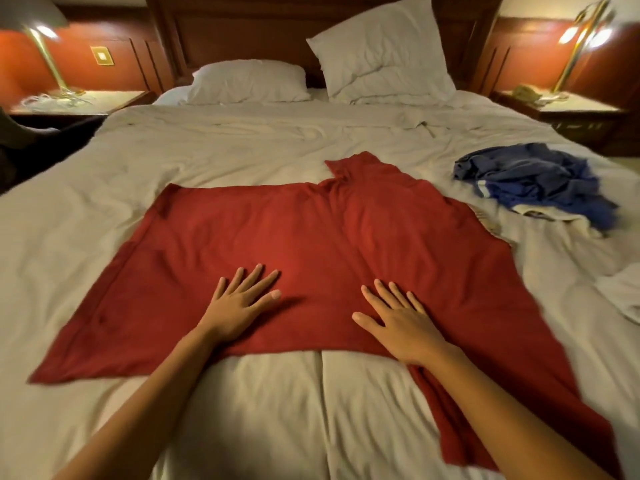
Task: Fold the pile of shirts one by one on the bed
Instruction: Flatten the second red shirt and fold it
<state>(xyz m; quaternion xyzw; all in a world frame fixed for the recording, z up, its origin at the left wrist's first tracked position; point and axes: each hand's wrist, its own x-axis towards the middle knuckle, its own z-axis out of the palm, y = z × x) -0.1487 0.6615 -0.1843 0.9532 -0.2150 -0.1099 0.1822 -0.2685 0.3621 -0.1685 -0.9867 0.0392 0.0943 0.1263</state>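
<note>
A: Red shirt (311,244) spread flat across the middle of the bed (86,209), on the white cover. One sleeve pointing toward the pillows, the other running down to the near right corner, partly under the right forearm.

B: And the hands?

A: Left hand (239,303) flat on the cloth, palm down, fingers spread wide. Right hand (398,320) also flat, palm down, fingers spread. Both resting close to the near edge of the shirt, a little apart from each other. Nothing pinched, nothing grasped.

B: Any folds already?

A: Only small wrinkles near the collar side. Left edge lying straight, with a hem visible.

B: Other clothes?

A: Blue shirt (533,178) crumpled in a heap on the right side of the bed, well apart from the hands, near the red sleeve but not clearly touching. Under the blue heap, something pale (561,220), hard to identify. One more white piece of cloth (620,292) at the right edge, possibly only the sheet, cannot tell.

B: Around the bed?

A: Two white pillows, one flat (247,81), one leaning on the headboard (384,50). Lit brass lamp on each side, left (41,46) and right (585,32).
</note>
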